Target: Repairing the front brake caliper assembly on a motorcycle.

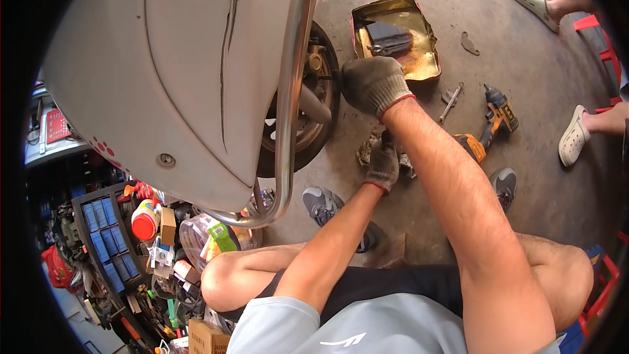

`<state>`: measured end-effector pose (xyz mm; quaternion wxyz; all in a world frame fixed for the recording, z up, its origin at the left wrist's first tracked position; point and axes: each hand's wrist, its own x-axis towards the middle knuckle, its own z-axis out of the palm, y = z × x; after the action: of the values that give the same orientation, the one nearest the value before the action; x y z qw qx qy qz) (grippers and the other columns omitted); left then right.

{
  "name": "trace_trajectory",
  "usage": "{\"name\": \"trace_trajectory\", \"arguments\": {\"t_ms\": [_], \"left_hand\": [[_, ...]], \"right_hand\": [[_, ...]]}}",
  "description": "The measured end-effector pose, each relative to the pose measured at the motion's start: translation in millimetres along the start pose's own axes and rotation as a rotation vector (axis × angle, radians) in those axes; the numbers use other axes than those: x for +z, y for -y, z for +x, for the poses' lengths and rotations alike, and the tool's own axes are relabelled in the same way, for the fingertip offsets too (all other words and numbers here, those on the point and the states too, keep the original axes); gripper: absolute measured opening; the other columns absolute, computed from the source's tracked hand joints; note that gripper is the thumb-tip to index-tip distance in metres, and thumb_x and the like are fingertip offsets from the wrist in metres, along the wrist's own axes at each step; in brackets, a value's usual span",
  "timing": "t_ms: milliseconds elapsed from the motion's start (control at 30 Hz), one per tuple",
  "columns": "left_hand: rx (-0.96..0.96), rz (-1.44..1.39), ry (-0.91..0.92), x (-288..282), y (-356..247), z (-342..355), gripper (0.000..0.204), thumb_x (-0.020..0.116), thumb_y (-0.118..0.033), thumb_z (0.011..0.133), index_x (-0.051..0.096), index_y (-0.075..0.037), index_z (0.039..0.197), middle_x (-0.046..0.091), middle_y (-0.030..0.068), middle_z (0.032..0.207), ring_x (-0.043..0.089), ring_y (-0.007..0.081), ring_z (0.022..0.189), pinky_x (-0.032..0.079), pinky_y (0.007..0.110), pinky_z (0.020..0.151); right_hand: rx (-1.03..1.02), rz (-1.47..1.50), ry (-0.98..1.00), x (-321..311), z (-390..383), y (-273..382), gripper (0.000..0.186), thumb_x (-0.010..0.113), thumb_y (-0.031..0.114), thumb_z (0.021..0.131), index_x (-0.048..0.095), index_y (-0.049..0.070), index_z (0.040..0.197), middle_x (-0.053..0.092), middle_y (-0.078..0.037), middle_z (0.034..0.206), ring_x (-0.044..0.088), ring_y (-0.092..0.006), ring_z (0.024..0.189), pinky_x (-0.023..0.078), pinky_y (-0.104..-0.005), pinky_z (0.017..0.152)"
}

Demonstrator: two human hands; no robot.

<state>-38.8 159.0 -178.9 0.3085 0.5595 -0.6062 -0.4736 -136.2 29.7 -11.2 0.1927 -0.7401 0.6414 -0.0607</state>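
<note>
Concrete floor (458,0) holds tin tray (426,34) & drill (503,115), prob. for quick reach. R hand (372,82) curled nr wheel (335,108), L hand (384,159) by dirty rag (364,151), apart; can't tell grips.

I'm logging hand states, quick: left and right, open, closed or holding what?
Left hand: fingers largely hidden; open or closed cannot be told.
Right hand: looks curled near the wheel; any grip cannot be told.
</note>
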Motion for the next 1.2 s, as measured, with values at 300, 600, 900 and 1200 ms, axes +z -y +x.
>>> {"name": "trace_trajectory", "arguments": {"t_ms": [300,600,900,1200], "left_hand": [[-0.076,-0.027,0.022,-4.4,-1.2,0.6,0.075,0.027,-0.064,0.102,0.050,0.002,0.074,0.039,0.0039,0.059,0.037,0.0146,0.060,0.032,0.043,0.055],[-0.157,0.200,0.078,-15.5,-30.2,-9.2,0.084,0.022,-0.067,0.101,0.057,0.007,0.081,0.049,0.0126,0.064,0.043,0.0199,0.063,0.038,0.044,0.061],[-0.177,0.158,0.104,-14.5,-14.8,-7.2,0.086,0.021,-0.068,0.100,0.057,0.008,0.080,0.047,0.0123,0.062,0.043,0.0198,0.063,0.038,0.044,0.060],[-0.213,0.183,0.120,-16.0,-15.5,-7.2,0.087,0.021,-0.068,0.100,0.055,0.009,0.080,0.045,0.0121,0.061,0.042,0.0191,0.063,0.038,0.045,0.059]], "right_hand": [[-0.001,-0.007,-0.091,7.2,3.2,0.5,0.045,0.043,0.039,0.100,0.074,0.009,0.086,0.072,-0.014,0.082,0.072,-0.0325,0.081,0.057,-0.0447,0.069],[0.047,0.044,0.039,-7.4,-3.8,1.0,0.024,0.054,0.015,0.091,0.076,0.009,0.099,0.074,-0.013,0.100,0.073,-0.0298,0.096,0.058,-0.0432,0.077],[0.037,0.042,0.027,-8.1,-3.1,0.5,0.023,0.055,0.015,0.090,0.077,0.010,0.096,0.075,-0.013,0.098,0.073,-0.0287,0.094,0.058,-0.0424,0.076],[0.025,0.045,0.014,-8.4,-3.9,0.0,0.022,0.056,0.015,0.089,0.077,0.010,0.096,0.075,-0.013,0.096,0.073,-0.0290,0.093,0.058,-0.0422,0.075]]}}
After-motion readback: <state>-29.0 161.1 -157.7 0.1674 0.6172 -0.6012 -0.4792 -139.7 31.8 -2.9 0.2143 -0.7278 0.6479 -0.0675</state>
